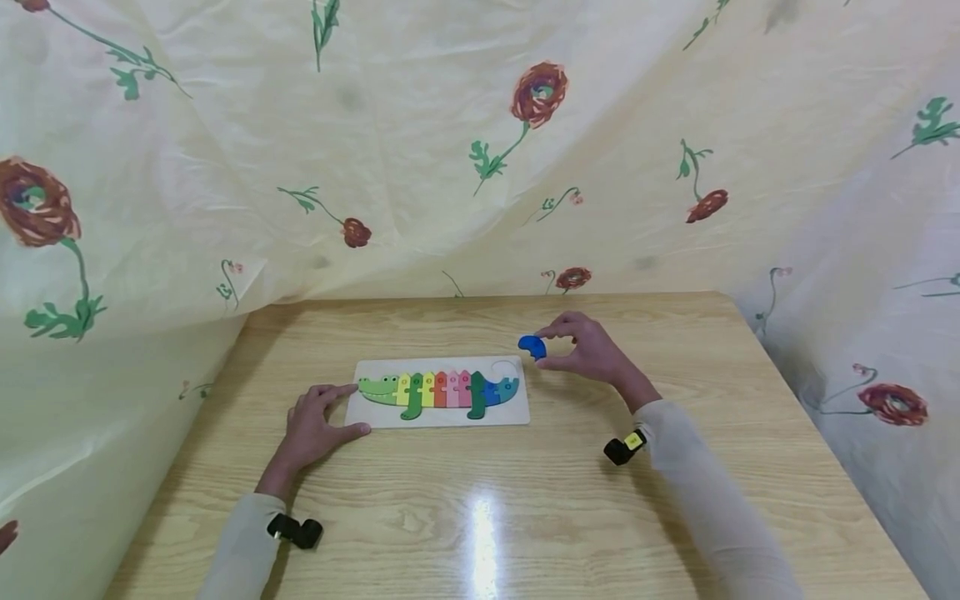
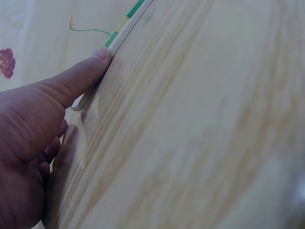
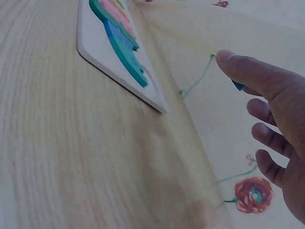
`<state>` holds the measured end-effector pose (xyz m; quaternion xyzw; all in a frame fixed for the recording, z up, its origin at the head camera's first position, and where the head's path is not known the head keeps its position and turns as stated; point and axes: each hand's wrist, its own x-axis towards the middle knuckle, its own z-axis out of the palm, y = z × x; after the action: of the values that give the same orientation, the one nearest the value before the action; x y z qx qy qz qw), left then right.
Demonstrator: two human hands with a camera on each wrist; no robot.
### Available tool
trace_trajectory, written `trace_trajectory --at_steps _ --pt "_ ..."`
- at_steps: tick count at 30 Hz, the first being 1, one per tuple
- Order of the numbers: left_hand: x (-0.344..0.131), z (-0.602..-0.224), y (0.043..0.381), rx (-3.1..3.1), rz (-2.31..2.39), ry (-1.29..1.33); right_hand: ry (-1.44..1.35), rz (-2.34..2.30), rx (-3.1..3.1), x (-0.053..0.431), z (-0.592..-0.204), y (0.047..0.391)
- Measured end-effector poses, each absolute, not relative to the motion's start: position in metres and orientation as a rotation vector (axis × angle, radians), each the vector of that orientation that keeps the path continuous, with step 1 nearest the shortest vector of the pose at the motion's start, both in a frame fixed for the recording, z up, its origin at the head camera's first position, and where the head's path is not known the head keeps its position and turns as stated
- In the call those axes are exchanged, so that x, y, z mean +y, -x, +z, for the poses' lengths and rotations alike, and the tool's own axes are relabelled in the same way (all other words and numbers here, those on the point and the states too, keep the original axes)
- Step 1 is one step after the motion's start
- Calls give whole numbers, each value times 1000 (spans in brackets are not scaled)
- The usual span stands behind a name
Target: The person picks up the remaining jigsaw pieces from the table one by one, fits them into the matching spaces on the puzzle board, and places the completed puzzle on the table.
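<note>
A white puzzle board (image 1: 442,422) lies on the table with a colourful crocodile of several fitted pieces (image 1: 452,389). At its right end a thin curled outline shows above the blue tail. Spread at the board's left end, my left hand (image 1: 311,429) touches it with index finger and thumb; in the left wrist view the thumb (image 2: 86,76) lies straight along the near edge. My right hand (image 1: 585,346) pinches a curved blue puzzle piece (image 1: 531,346) between thumb and fingers, above the board's upper right corner. The right wrist view shows only a sliver of this piece (image 3: 238,86).
The wooden table (image 1: 420,517) reaches back to a cream floral cloth (image 1: 420,150), which also hangs at both sides. Each wrist wears a small black camera, one on the left (image 1: 296,531) and one on the right (image 1: 624,447).
</note>
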<state>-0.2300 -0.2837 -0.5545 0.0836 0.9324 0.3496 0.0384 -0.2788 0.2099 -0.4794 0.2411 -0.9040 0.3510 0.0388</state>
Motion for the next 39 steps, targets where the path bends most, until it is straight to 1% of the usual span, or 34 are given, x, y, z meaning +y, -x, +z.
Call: trace_trajectory --at_steps 13,20,27,39 --pt "-285 -555 231 2866 1060 -250 -735 1070 -2744 191 -502 280" --pt "-287 -555 231 2867 1058 -258 -670 1089 -2804 184 -513 285" --pt "-287 -556 230 2857 1066 -246 -716 1066 -2809 176 -516 285" --pt "-286 -557 230 2871 1084 -273 -718 991 -2925 171 -518 287"
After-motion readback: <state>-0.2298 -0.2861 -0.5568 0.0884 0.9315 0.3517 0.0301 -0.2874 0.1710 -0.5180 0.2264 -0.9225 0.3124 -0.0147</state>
